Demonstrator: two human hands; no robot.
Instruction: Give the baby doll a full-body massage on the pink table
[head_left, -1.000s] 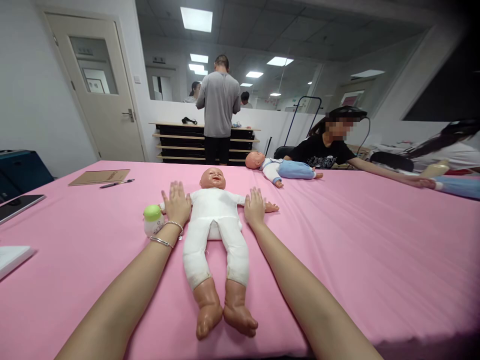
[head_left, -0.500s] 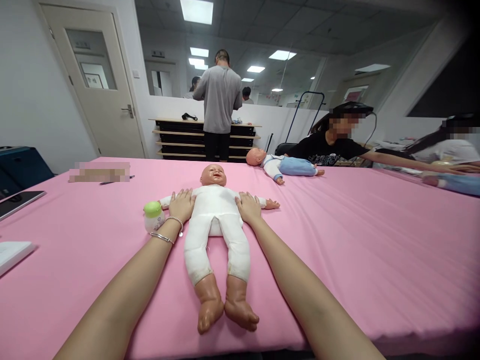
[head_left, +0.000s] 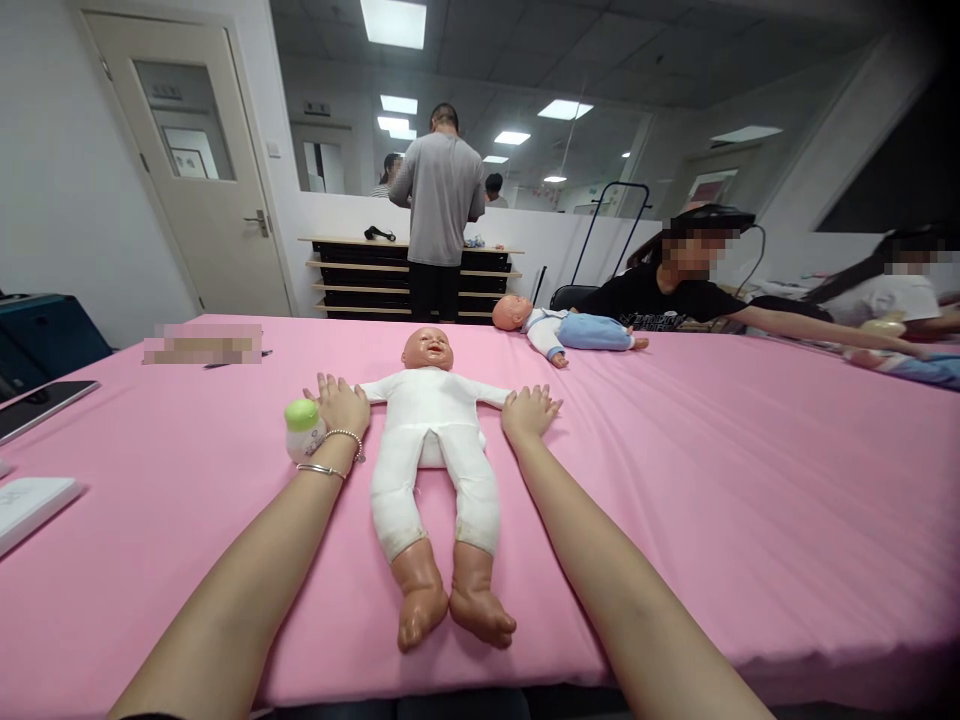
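Note:
A baby doll point(head_left: 431, 405) in a white cloth body lies face up on the pink table cover point(head_left: 675, 520), its feet toward me. My left hand point(head_left: 340, 405) lies over the end of the doll's arm on the left, fingers spread, and hides the doll's hand. On the other side my right hand point(head_left: 529, 412) rests flat over the end of the other arm, fingers apart. Neither hand grips anything. A jar with a green lid point(head_left: 302, 416) stands beside my left wrist, which wears two bracelets.
Another doll point(head_left: 592, 331) in blue and white lies at the table's far edge. A tablet point(head_left: 45, 408) and a white box point(head_left: 34, 508) are at the left. One person stands at the shelves point(head_left: 360, 272); others reach over at the right.
Both my hands have slid outward along the doll's arms, from near its shoulders to its hands. At the right, a person's arm and the doll beside it have shifted slightly.

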